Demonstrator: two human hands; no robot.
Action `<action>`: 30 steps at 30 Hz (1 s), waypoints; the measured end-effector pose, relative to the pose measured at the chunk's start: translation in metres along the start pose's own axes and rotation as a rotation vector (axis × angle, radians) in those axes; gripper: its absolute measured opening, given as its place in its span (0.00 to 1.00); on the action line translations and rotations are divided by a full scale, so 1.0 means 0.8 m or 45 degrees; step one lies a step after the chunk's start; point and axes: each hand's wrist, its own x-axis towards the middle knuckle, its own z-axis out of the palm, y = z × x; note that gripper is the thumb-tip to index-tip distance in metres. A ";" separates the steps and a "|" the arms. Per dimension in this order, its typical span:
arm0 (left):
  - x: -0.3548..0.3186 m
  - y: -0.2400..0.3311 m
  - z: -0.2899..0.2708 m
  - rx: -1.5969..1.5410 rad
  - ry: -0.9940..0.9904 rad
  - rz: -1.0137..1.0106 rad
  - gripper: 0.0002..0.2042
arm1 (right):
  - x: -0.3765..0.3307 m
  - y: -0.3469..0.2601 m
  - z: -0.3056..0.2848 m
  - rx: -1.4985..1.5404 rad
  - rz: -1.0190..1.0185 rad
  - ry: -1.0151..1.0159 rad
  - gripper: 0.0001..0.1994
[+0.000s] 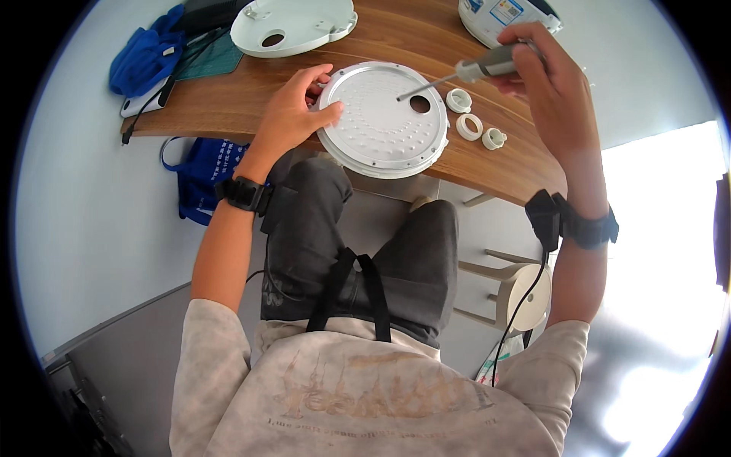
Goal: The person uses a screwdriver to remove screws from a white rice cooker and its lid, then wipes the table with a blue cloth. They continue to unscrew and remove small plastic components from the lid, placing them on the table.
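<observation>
A round silver metal lid plate [373, 126] with rows of small bumps and one dark hole lies at the table's near edge, partly overhanging it. My left hand [298, 107] grips its left rim, thumb on top and fingers at the edge. In my right hand [544, 72] is a screwdriver [487, 65] with a grey handle. Its shaft points left and down, the tip over the plate just left of the hole; whether it touches cannot be made out. Right of the plate sit three small white plastic ring-shaped parts [469, 127].
A white round cover [293, 27] with an oval hole lies at the back left. A white appliance body [495, 19] stands at the far right. Blue cloth [148, 57] and a dark green mat [217, 61] occupy the left end. Below, a blue bag [199, 179] hangs and a stool [525, 293] stands.
</observation>
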 end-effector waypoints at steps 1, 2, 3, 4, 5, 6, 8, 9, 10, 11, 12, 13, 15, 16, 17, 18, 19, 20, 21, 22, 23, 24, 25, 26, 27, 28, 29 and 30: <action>-0.002 -0.002 -0.005 0.003 0.005 -0.018 0.33 | 0.006 -0.034 0.006 -0.111 0.002 -0.045 0.13; -0.005 -0.004 -0.008 -0.003 0.007 -0.038 0.33 | 0.008 -0.092 0.010 -0.224 0.006 -0.092 0.13; -0.003 -0.001 -0.007 -0.023 -0.003 -0.042 0.33 | 0.014 -0.101 0.015 -0.242 -0.007 -0.113 0.12; 0.005 0.006 0.003 -0.075 -0.037 -0.020 0.33 | 0.015 -0.113 0.010 -0.291 0.009 -0.111 0.12; 0.000 0.003 -0.005 -0.045 -0.022 -0.046 0.33 | 0.044 -0.076 0.033 -0.166 -0.064 -0.140 0.11; 0.001 0.003 -0.004 -0.050 -0.033 -0.050 0.33 | 0.063 -0.054 0.047 -0.073 -0.105 -0.151 0.10; 0.002 0.004 -0.005 -0.073 -0.059 -0.062 0.30 | 0.078 -0.046 0.059 -0.127 -0.241 -0.174 0.09; 0.002 0.002 -0.004 -0.088 -0.068 -0.050 0.30 | 0.082 -0.046 0.062 -0.155 -0.308 -0.183 0.09; 0.002 -0.001 -0.004 -0.100 -0.076 -0.044 0.30 | 0.087 -0.048 0.065 -0.193 -0.317 -0.178 0.09; 0.002 -0.003 -0.005 -0.112 -0.084 -0.036 0.29 | 0.091 -0.052 0.069 -0.231 -0.324 -0.172 0.09; 0.002 -0.004 -0.007 -0.121 -0.084 -0.037 0.29 | 0.095 -0.054 0.072 -0.271 -0.330 -0.165 0.08; 0.003 -0.005 -0.007 -0.134 -0.088 -0.035 0.29 | 0.099 -0.053 0.073 -0.266 -0.354 -0.155 0.08; 0.004 -0.006 -0.007 -0.156 -0.098 -0.029 0.29 | 0.106 -0.050 0.076 -0.257 -0.399 -0.133 0.08; 0.003 -0.006 -0.008 -0.162 -0.101 -0.026 0.29 | 0.107 -0.050 0.077 -0.249 -0.396 -0.137 0.08; 0.003 -0.007 -0.008 -0.169 -0.104 -0.024 0.29 | 0.108 -0.050 0.078 -0.242 -0.394 -0.140 0.08; 0.003 -0.007 -0.008 -0.164 -0.106 -0.026 0.29 | 0.108 -0.051 0.079 -0.235 -0.391 -0.144 0.08; 0.002 -0.005 -0.009 -0.156 -0.106 -0.029 0.29 | 0.107 -0.053 0.080 -0.237 -0.413 -0.145 0.08; 0.002 -0.005 -0.010 -0.149 -0.106 -0.033 0.29 | 0.105 -0.056 0.080 -0.239 -0.436 -0.146 0.08; 0.002 -0.004 -0.010 -0.141 -0.108 -0.036 0.29 | 0.104 -0.058 0.081 -0.240 -0.458 -0.147 0.08; 0.003 -0.003 -0.010 -0.132 -0.112 -0.036 0.29 | 0.105 -0.057 0.081 -0.249 -0.444 -0.154 0.08; 0.003 -0.003 -0.010 -0.124 -0.116 -0.036 0.29 | 0.109 -0.054 0.080 -0.257 -0.430 -0.162 0.08; 0.003 -0.003 -0.010 -0.130 -0.118 -0.035 0.29 | 0.111 -0.051 0.080 -0.265 -0.416 -0.170 0.08; 0.003 -0.004 -0.010 -0.135 -0.118 -0.036 0.29 | 0.114 -0.050 0.082 -0.281 -0.398 -0.176 0.08; 0.004 -0.004 -0.010 -0.139 -0.118 -0.036 0.29 | 0.116 -0.049 0.085 -0.297 -0.381 -0.183 0.08; 0.003 -0.005 -0.010 -0.147 -0.117 -0.042 0.29 | 0.117 -0.047 0.087 -0.312 -0.363 -0.189 0.08; 0.002 -0.004 -0.010 -0.156 -0.116 -0.045 0.29 | 0.117 -0.045 0.088 -0.301 -0.405 -0.187 0.08; 0.002 -0.004 -0.010 -0.165 -0.116 -0.048 0.29 | 0.116 -0.042 0.088 -0.290 -0.447 -0.184 0.08; 0.003 -0.003 -0.010 -0.150 -0.116 -0.047 0.28 | 0.116 -0.041 0.088 -0.279 -0.489 -0.182 0.08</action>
